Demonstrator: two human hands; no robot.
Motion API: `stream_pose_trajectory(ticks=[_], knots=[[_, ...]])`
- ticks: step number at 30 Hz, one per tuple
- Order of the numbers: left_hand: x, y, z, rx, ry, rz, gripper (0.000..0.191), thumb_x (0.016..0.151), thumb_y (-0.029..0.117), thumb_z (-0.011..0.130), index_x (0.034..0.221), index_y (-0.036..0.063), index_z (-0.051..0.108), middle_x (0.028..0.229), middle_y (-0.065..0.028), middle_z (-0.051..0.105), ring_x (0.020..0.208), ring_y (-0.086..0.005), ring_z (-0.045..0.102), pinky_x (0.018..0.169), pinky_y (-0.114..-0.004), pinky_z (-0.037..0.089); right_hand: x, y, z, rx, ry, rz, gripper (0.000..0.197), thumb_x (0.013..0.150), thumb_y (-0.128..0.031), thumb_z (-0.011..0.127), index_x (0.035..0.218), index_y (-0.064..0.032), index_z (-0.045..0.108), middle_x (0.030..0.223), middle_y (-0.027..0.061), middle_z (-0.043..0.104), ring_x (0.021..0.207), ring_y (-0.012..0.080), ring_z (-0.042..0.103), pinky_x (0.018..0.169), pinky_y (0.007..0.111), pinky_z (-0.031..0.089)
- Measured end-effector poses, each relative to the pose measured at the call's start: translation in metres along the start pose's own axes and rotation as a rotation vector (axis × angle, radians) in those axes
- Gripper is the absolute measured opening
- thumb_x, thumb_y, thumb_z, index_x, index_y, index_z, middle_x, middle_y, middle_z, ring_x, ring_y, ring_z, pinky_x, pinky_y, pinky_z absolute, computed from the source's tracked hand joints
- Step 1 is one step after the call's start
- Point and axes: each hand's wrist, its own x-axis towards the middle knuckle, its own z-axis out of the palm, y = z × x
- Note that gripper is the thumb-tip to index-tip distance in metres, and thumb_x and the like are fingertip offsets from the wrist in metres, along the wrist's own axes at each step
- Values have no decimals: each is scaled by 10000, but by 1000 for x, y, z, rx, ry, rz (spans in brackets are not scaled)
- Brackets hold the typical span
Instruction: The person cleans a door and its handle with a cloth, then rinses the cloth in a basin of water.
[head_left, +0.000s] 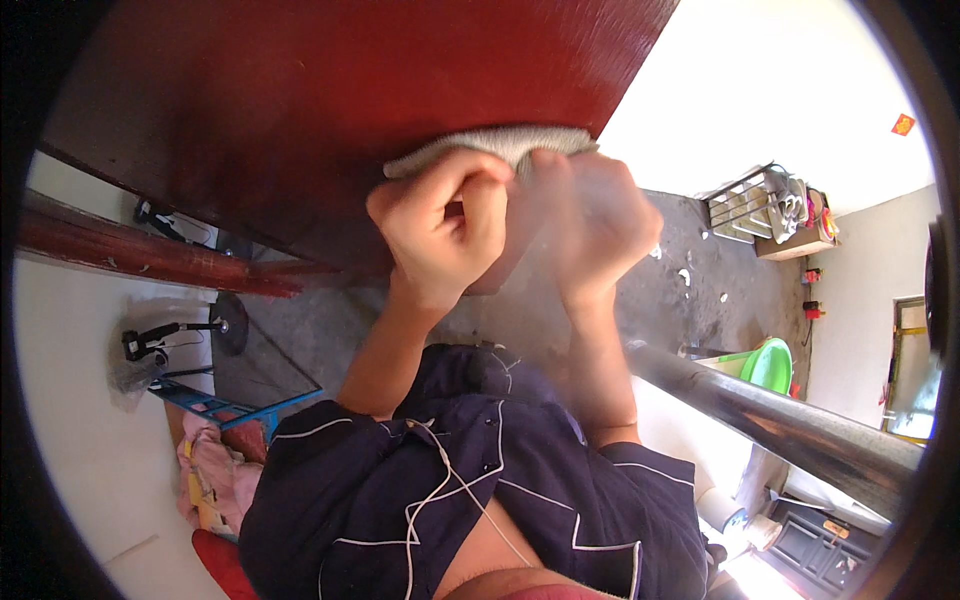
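Note:
A pale, textured cloth (525, 138) is bunched up against a glossy dark-red wooden panel (360, 67), along its near part. My left hand (446, 221) grips the left part of this cloth, fingers curled in and thumb side showing. Beside it, my right hand (607, 217) is closed on the cloth's right part; it is blurred. The two hands are close together, and both forearms reach up from my body. Some of the cloth is hidden behind my fingers.
A red wooden bar (150, 247) runs at the left, near a blue metal frame (225, 405). A thick metal pipe (780, 420) slants across the right. Farther off are a green basin (770, 367), a wire rack (742, 206) and white scraps on the grey floor (690, 300).

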Motion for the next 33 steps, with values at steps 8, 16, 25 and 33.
stream_pose_trajectory(ticks=[8,16,25,33], knots=[[38,18,6,-130,73,28,173,782,-58,532,677,15,649,526,-24,588,468,-63,580,436,-212,425,34,-19,5,244,91,27,152,812,-38,779,753,6,645,589,29,648,534,39,594,483,176,440],[-38,-23,-16,100,-136,-22,198,798,-21,511,670,33,652,592,-57,654,489,-121,617,478,-257,469,-48,36,-2,-39,-87,139,154,817,-50,770,771,-5,631,623,72,649,584,56,612,508,206,442],[-211,-141,-48,217,-417,-188,128,798,54,608,712,136,656,522,-62,546,451,-243,566,454,-346,440,-204,166,19,-79,-301,374,155,819,-84,762,811,-5,629,676,157,651,584,234,661,550,307,495],[-208,-167,-101,332,-426,-210,101,819,82,614,731,103,659,604,-80,626,495,-274,598,469,-345,468,-207,142,67,-245,-484,257,138,833,-108,739,800,-10,648,666,155,660,611,274,690,549,342,524]])
